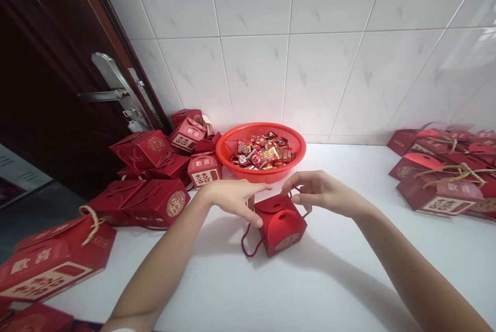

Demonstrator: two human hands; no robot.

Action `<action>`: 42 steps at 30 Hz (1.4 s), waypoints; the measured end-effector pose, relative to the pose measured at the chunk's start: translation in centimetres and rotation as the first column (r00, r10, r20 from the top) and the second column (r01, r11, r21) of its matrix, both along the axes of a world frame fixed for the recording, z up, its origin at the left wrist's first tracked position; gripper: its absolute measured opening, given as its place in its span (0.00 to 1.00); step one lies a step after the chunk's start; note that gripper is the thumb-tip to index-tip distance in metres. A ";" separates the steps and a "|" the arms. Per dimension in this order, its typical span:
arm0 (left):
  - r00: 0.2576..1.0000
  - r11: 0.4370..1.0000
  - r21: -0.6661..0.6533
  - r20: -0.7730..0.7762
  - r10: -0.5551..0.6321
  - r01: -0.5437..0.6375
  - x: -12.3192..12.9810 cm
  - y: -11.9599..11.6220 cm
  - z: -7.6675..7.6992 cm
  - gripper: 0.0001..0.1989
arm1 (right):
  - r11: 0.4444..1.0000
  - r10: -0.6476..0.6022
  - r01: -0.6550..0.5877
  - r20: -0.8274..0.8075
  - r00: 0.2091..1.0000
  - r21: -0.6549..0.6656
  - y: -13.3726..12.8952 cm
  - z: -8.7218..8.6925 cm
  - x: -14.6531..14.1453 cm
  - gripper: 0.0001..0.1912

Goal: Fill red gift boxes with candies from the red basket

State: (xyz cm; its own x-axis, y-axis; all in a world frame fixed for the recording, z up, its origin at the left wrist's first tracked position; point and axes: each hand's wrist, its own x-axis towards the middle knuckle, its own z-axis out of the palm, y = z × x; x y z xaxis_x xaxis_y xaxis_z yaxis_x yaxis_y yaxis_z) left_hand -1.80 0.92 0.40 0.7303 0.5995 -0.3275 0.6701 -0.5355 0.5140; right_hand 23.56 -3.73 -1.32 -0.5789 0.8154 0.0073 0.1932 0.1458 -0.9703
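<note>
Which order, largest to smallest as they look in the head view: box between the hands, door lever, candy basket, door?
1. Door
2. Candy basket
3. Handled box
4. Door lever

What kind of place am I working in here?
Probably a room in a home, set up for packing sweets: a basket of wrapped candy, red gift boxes, and a door with a lever handle.
</note>
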 end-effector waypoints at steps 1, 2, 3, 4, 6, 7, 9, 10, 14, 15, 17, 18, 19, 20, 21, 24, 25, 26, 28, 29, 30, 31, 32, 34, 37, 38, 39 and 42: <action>1.000 1.000 -0.023 0.000 -0.021 0.021 0.2 0.0 -0.1 0.42 | 1.000 0.010 -0.010 0.009 1.000 -0.003 -0.1 -0.1 -0.1 0.15; 1.000 0.998 -0.046 -0.001 -0.030 0.030 0.5 -0.1 -0.2 0.41 | 1.000 0.018 -0.018 0.017 1.000 -0.004 -0.1 -0.2 -0.1 0.15; 1.000 0.998 -0.060 0.000 -0.029 0.029 0.9 -0.1 -0.4 0.40 | 1.000 0.022 -0.022 0.022 1.000 -0.001 -0.2 -0.2 -0.2 0.15; 1.000 0.999 -0.051 0.015 -0.005 0.006 1.2 -0.2 -0.6 0.38 | 1.000 0.019 -0.019 0.025 1.000 0.005 -0.3 -0.3 -0.2 0.15; 0.997 0.998 -0.024 0.043 0.064 -0.063 1.8 -0.3 -0.9 0.35 | 1.000 -0.004 0.004 0.029 1.000 0.023 -0.4 -0.2 -0.1 0.15; 0.994 0.996 -0.014 0.057 0.094 -0.093 2.0 -0.3 -1.0 0.33 | 0.999 -0.018 0.017 0.029 0.999 0.031 -0.4 -0.1 -0.1 0.15; 0.984 0.987 0.017 0.090 0.156 -0.159 2.2 -0.3 -1.1 0.29 | 0.997 -0.049 0.048 0.026 0.998 0.054 -0.5 0.2 0.1 0.15; 0.976 0.980 0.037 0.107 0.192 -0.197 2.2 -0.3 -1.1 0.28 | 0.995 -0.068 0.066 0.027 0.997 0.069 -0.4 0.4 0.3 0.15; 0.914 0.933 -0.032 0.189 0.358 -0.359 1.8 0.0 -0.7 0.27 | 0.980 -0.165 0.161 0.021 0.986 0.121 -0.3 1.0 0.8 0.15; 0.894 0.920 -0.102 0.216 0.392 -0.379 1.6 0.1 -0.5 0.27 | 0.975 -0.186 0.183 0.015 0.982 0.125 -0.3 1.1 0.9 0.15; 0.852 0.892 -0.231 0.277 0.444 -0.389 1.4 0.2 -0.2 0.25 | 0.967 -0.220 0.218 -0.004 0.976 0.135 -0.3 1.3 1.0 0.16; 0.832 0.882 -0.277 0.312 0.458 -0.382 1.4 0.2 -0.1 0.25 | 0.962 -0.233 0.233 -0.014 0.972 0.144 -0.3 1.4 1.0 0.16; 0.812 0.875 -0.314 0.350 0.467 -0.368 1.3 0.3 0.1 0.24 | 0.957 -0.245 0.246 -0.026 0.969 0.152 -0.4 1.5 1.0 0.16; 0.792 0.869 -0.351 0.386 0.474 -0.349 1.3 0.3 0.2 0.24 | 0.953 -0.254 0.257 -0.039 0.966 0.158 -0.4 1.5 1.0 0.16; 0.768 0.859 -0.395 0.420 0.484 -0.326 1.2 0.4 0.3 0.25 | 0.950 -0.264 0.270 -0.056 0.963 0.160 -0.4 1.6 1.0 0.16; 0.666 0.794 -0.553 0.496 0.556 -0.252 1.2 0.6 0.5 0.27 | 0.936 -0.298 0.314 -0.115 0.948 0.158 -0.5 1.7 0.9 0.15; 0.626 0.766 -0.598 0.510 0.590 -0.235 1.2 0.6 0.5 0.27 | 0.931 -0.311 0.330 -0.132 0.941 0.157 -0.5 1.7 0.9 0.15; 0.586 0.740 -0.636 0.520 0.622 -0.221 1.2 0.6 0.5 0.27 | 0.925 -0.324 0.345 -0.148 0.935 0.157 -0.5 1.7 0.9 0.14; 0.523 0.706 -0.679 0.535 0.664 -0.201 1.2 0.6 0.6 0.27 | 0.916 -0.341 0.368 -0.173 0.924 0.162 -0.6 1.8 1.0 0.14; 0.501 0.700 -0.689 0.545 0.672 -0.190 1.2 0.6 0.7 0.26 | 0.912 -0.345 0.375 -0.182 0.921 0.167 -0.7 1.9 1.0 0.13; 0.484 0.699 -0.693 0.558 0.674 -0.176 1.2 0.5 0.7 0.24 | 0.909 -0.348 0.380 -0.189 0.918 0.173 -0.7 2.0 1.0 0.13; 0.471 0.702 -0.694 0.572 0.672 -0.159 1.2 0.5 0.8 0.22 | 0.906 -0.350 0.384 -0.195 0.916 0.179 -0.8 2.0 1.1 0.12; 0.461 0.705 -0.695 0.584 0.668 -0.140 1.2 0.4 1.0 0.21 | 0.903 -0.352 0.387 -0.198 0.915 0.184 -0.8 2.1 1.1 0.12; 0.442 0.707 -0.702 0.608 0.660 -0.091 1.1 0.2 1.2 0.18 | 0.902 -0.354 0.390 -0.202 0.913 0.183 -0.8 2.1 1.1 0.12; 0.387 0.733 -0.680 0.679 0.624 0.010 1.0 -0.3 1.6 0.16 | 0.907 -0.356 0.390 -0.206 0.912 0.161 -0.8 1.9 1.0 0.13; 0.374 0.752 -0.658 0.708 0.599 0.040 1.0 -0.5 1.7 0.15 | 0.908 -0.357 0.390 -0.205 0.911 0.150 -0.8 1.9 0.9 0.13; 0.375 0.773 -0.631 0.733 0.567 0.067 1.0 -0.7 1.7 0.16 | 0.910 -0.359 0.389 -0.202 0.911 0.140 -0.8 1.8 0.8 0.13; 0.462 0.826 -0.551 0.766 0.447 0.115 1.2 -1.4 1.6 0.20 | 0.920 -0.348 0.374 -0.189 0.918 0.120 -1.0 1.7 0.6 0.14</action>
State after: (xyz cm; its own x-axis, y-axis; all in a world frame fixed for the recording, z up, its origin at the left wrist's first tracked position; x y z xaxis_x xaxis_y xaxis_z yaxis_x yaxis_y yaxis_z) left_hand -0.58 -0.51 1.97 0.6939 0.7098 0.1208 -0.2042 0.0331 0.9784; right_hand 24.15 -4.74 0.34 -0.2259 0.9503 0.2143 0.1043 0.2423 -0.9646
